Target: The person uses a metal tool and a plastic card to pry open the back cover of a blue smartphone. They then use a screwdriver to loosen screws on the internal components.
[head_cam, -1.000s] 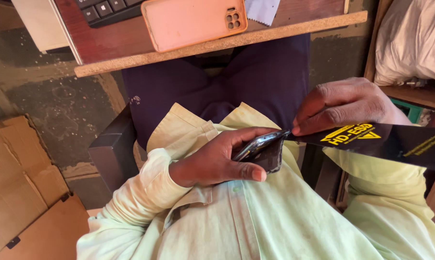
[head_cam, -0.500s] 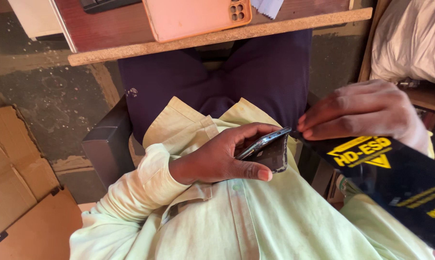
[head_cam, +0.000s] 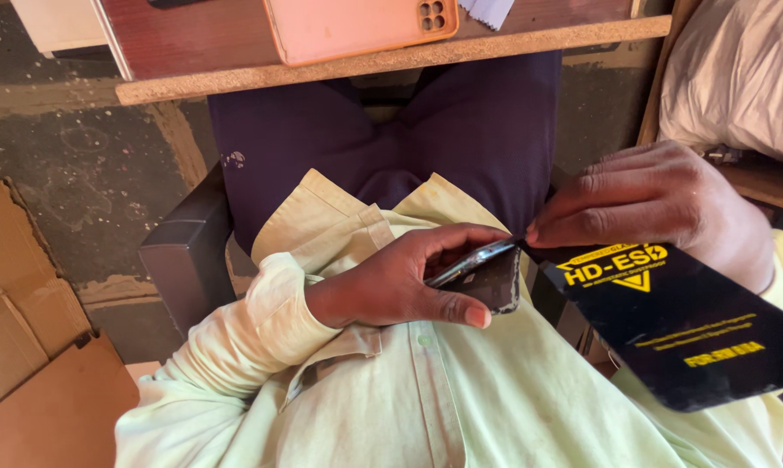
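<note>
My left hand [head_cam: 404, 279] grips a dark phone [head_cam: 488, 279] by its edges, held against my pale green shirt over my lap. My right hand [head_cam: 660, 208] pinches a black screen-protector sheet [head_cam: 682, 325] with yellow print; its fingertips meet the phone's upper right corner. The sheet slopes down to the right, away from the phone. Part of the phone's face is hidden by my left fingers.
A wooden desk edge [head_cam: 391, 62] runs across the top, with a salmon-pink cased phone [head_cam: 357, 26] lying on it. Brown cardboard [head_cam: 28, 347] lies on the concrete floor at left. A white cloth bundle [head_cam: 738, 78] sits at upper right. A dark chair seat corner [head_cam: 184, 251] shows beside my leg.
The black sheet has swung from lying out to the right to sloping down and closer to the camera. My right hand stays at the phone's corner. The left hand holds still.
</note>
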